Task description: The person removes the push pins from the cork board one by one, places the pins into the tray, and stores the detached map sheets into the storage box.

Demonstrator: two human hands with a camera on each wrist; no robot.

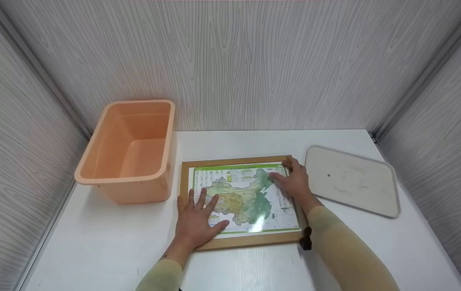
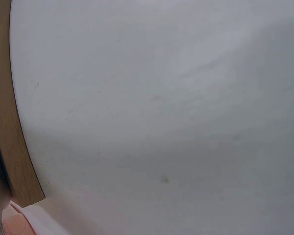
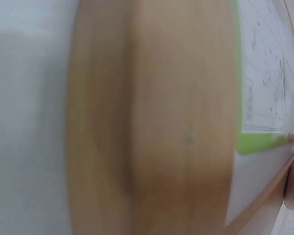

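Head view: a white table [image 1: 105, 246] is being shown bearing an empty orange bin [image 1: 131, 151], a pale lid [image 1: 351, 180] and, between them, a wooden-framed map [image 1: 242, 198] lying flat. The map is being pressed by the left hand [image 1: 196, 220], fingers spread flat, and touched at its far right corner by the right hand [image 1: 293, 182], fingers relaxed. It is judged stiff, light and glossy-slick; opposite frame edges are being favoured for gripping.

Sitting empty and upright on the white surface [image 1: 105, 242] at far left: an orange plastic bin [image 1: 129, 151]. Lying flat at right, a whitish rounded lid [image 1: 351, 181]. Enclosing everything, grey wood-grain walls [image 1: 254, 60].
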